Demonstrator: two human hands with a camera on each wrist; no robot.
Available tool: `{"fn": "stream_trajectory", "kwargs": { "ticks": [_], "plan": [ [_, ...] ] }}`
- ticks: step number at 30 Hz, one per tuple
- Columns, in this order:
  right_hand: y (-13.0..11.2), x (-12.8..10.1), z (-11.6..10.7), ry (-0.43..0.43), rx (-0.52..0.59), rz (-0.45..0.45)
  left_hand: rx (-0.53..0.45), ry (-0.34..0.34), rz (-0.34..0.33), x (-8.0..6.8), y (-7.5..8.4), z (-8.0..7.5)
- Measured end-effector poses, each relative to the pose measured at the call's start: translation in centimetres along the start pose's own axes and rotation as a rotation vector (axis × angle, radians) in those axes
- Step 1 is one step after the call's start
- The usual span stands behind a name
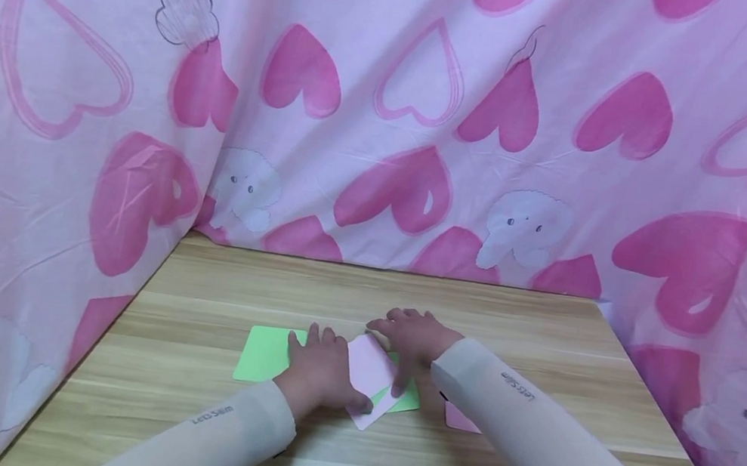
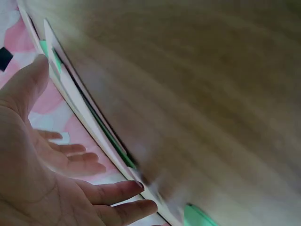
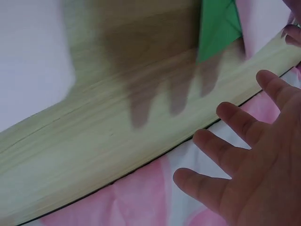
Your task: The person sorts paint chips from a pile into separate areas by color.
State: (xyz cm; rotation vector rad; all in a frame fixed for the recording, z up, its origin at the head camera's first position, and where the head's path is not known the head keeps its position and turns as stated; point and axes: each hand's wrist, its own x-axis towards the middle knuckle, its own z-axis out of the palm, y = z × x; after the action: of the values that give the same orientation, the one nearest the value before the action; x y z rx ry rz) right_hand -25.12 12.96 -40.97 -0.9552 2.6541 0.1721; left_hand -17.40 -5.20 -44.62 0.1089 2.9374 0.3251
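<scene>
Between my hands in the head view lies a pale pink folded paper (image 1: pixel 369 365), with green paper (image 1: pixel 407 399) showing at its right side. My left hand (image 1: pixel 319 370) is at its left edge, thumb tip at the lower corner and fingers spread. From the right, my right hand (image 1: pixel 419 338) reaches over it, thumb down at the paper's right part. Its other fingers stand straight and spread above the wood in the right wrist view, where green folded paper (image 3: pixel 217 30) shows beyond them. The left wrist view has the pink paper (image 2: pixel 77 96) edge-on beside the left thumb.
A light green sheet (image 1: pixel 261 356) lies left of my left hand, partly under its fingers in this view. Under the right forearm a pink sheet (image 1: pixel 460 417) peeks out. The wooden table (image 1: pixel 367 293) ends at a heart-patterned pink curtain (image 1: pixel 392 189) behind and at both sides.
</scene>
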Motion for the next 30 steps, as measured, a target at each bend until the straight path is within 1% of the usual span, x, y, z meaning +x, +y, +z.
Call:
{"fn": "stream_trajectory", "kwargs": {
  "ticks": [4, 8, 12, 22, 27, 30],
  "plan": [
    [-0.4, 0.6, 0.1, -0.005, -0.024, -0.022, 0.011, 0.001, 0.002, 0.0, 0.2, 0.2],
    [-0.5, 1.0, 0.5, 0.004, -0.037, -0.009, 0.011, 0.005, 0.015, 0.2, 0.3, 0.1],
    [-0.3, 1.2, 0.6, 0.009, -0.035, 0.006, 0.024, -0.01, 0.017, 0.2, 0.5, -0.1],
    [-0.3, 0.7, 0.3, 0.017, 0.011, 0.007, 0.028, -0.023, 0.035, 0.2, 0.4, -0.2],
    [0.0, 0.6, 0.3, 0.006, 0.074, 0.006, 0.018, -0.025, 0.039, 0.2, 0.3, -0.2],
    [0.3, 0.3, 0.3, 0.003, 0.114, 0.009, 0.008, -0.015, 0.053, 0.2, 0.3, -0.3]
  ]
}}
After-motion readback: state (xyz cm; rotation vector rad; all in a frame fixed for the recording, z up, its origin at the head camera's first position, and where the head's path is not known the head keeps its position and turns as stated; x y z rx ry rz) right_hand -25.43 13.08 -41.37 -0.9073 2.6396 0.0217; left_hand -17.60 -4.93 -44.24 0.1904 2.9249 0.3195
